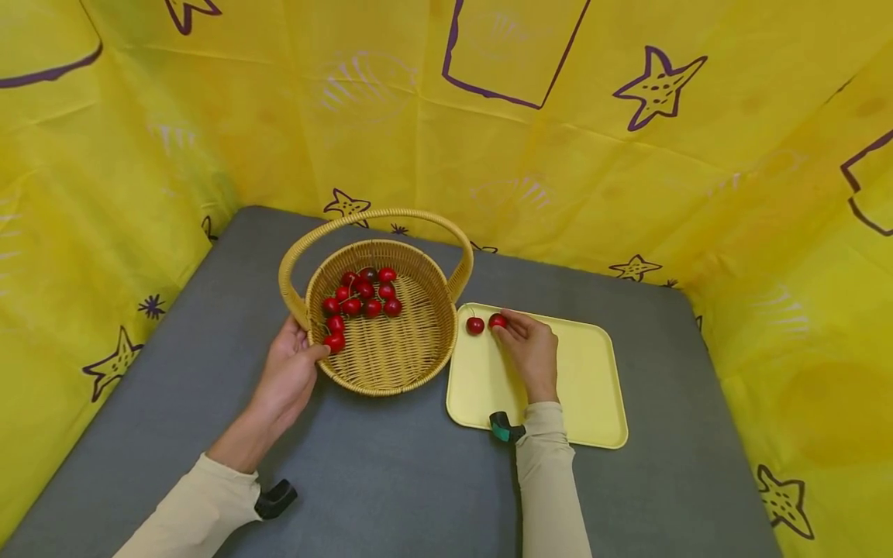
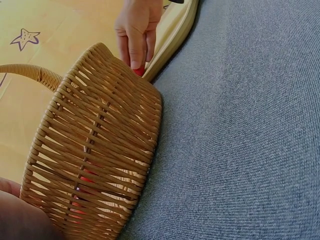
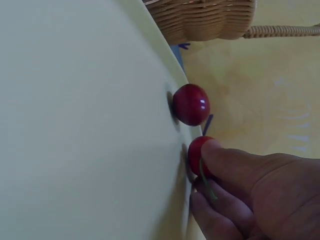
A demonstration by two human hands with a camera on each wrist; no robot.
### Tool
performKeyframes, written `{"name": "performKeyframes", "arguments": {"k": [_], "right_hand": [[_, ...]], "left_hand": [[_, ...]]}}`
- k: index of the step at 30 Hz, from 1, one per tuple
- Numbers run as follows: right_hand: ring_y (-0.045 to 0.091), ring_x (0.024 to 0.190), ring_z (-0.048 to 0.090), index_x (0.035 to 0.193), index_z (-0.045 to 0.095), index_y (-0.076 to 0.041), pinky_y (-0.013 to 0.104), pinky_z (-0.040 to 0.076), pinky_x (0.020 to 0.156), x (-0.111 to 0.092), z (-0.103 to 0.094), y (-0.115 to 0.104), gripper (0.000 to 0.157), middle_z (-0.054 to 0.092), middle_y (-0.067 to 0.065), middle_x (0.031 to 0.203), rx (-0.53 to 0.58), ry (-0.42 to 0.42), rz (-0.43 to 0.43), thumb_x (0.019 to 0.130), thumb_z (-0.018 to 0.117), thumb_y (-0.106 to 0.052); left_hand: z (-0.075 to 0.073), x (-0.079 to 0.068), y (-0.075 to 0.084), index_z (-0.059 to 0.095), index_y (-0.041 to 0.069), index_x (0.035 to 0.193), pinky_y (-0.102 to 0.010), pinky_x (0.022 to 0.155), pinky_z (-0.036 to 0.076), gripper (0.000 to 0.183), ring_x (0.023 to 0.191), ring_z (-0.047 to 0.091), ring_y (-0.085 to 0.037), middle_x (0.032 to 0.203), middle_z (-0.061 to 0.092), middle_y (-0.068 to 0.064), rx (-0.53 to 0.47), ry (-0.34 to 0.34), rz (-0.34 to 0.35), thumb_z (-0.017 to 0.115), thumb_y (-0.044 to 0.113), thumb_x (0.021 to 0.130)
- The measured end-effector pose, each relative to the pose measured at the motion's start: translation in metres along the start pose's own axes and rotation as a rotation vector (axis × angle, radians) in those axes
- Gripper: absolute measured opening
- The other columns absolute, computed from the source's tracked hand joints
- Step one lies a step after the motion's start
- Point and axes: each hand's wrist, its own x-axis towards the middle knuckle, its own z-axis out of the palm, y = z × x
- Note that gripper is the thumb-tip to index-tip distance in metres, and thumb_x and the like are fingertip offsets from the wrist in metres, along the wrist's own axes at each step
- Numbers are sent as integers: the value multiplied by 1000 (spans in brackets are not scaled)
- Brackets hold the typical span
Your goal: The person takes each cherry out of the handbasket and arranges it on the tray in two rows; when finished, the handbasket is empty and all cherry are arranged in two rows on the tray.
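A round wicker basket (image 1: 391, 364) with a tall arched handle holds several dark red cherries (image 1: 364, 289), gathered toward its left and back. My left hand (image 1: 286, 368) grips the basket's left rim, thumb over the edge and fingers outside. Over the yellow tray (image 1: 586, 387), my right hand (image 1: 530, 349) pinches a cherry (image 3: 197, 155) between thumb and fingers; its green stem shows in the right wrist view. Another cherry (image 1: 475, 325) lies just left of it in the tray's back left corner. In the left wrist view the basket's woven side (image 2: 100, 130) fills much of the picture.
Basket and tray stand side by side on a grey cloth-covered table (image 1: 391, 480). A yellow curtain (image 1: 558, 178) with starfish drawings hangs behind and along both sides. Dark bands (image 1: 275, 500) sit at both wrists. The basket handle (image 1: 377, 213) arches above the basket's back.
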Motion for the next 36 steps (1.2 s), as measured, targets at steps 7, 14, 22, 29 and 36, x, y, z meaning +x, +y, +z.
{"name": "performKeyframes", "arguments": {"k": [7,14,22,29,36], "right_hand": [[33,118,71,127,75,3,31,57,94,-1,1,-3,37,73,21,127,-57,3,-16,91,81,-2],[30,121,71,131,74,-1,34,58,95,-6,-10,-22,39,72,17,131,-129,27,-44,94,81,-10],[26,117,73,132,76,-10,25,58,92,-21,-19,-78,38,75,7,129,-13,-33,-274,95,81,-16],[26,124,69,137,72,-11,35,60,96,-30,11,-110,42,71,7,138,236,-379,-476,96,76,-4],[15,127,67,143,69,-18,41,57,103,-26,75,-106,47,67,3,144,220,-658,-472,98,77,-13]], "left_hand": [[-1,0,-1,3,3,168,-37,129,19,86,160,13,-29,173,14,-18,-4,-3,-5,36,-22,94],[-1,1,-1,2,5,169,-39,131,14,87,161,10,-27,174,12,-17,-4,-3,-1,37,-22,94],[0,1,2,3,3,169,-39,131,13,86,160,11,-26,174,12,-16,-5,8,-6,36,-23,93],[0,1,3,7,2,168,-38,130,15,85,159,15,-27,173,17,-17,1,14,-7,36,-23,92],[0,0,1,11,2,167,-39,128,21,84,157,21,-29,170,22,-19,-6,29,-13,37,-24,91]]}}
